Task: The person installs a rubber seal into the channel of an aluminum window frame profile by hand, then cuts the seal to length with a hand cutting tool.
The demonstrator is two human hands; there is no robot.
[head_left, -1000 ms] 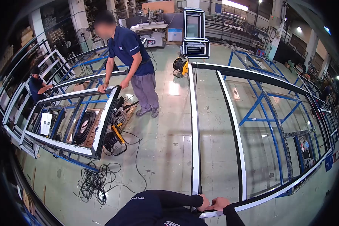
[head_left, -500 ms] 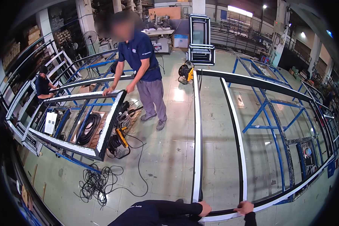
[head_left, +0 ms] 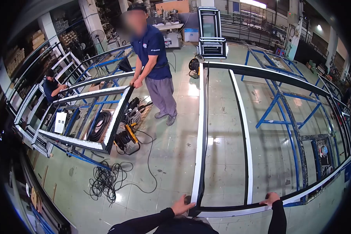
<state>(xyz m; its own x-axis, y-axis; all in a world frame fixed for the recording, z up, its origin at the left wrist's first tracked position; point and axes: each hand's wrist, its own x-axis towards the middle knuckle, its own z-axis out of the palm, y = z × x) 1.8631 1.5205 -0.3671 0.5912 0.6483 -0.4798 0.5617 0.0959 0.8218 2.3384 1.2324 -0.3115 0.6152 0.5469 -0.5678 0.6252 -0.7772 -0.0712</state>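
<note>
A large window frame (head_left: 199, 136), with white faces and black edges, stretches away from me. It has a white inner bar (head_left: 243, 136) running lengthwise. At its near left corner, my left hand (head_left: 181, 205) is closed on the profile, with part of the fingers hidden. My right hand (head_left: 271, 199) grips the near rail (head_left: 230, 211), a little right of where the inner bar meets it. The underside of both grips is out of sight.
Blue trestles (head_left: 288, 128) stand under the frame's right part. On the left a co-worker (head_left: 151, 58) holds another frame (head_left: 74, 141) over blue supports. Tangled black cable (head_left: 105, 183) and a cable reel (head_left: 124, 140) lie on the floor. Another person (head_left: 52, 86) works farther left.
My left hand has shifted left to the frame's corner, and my right hand has slid right along the near rail, away from the inner bar. The co-worker's hands have come together at their frame's corner.
</note>
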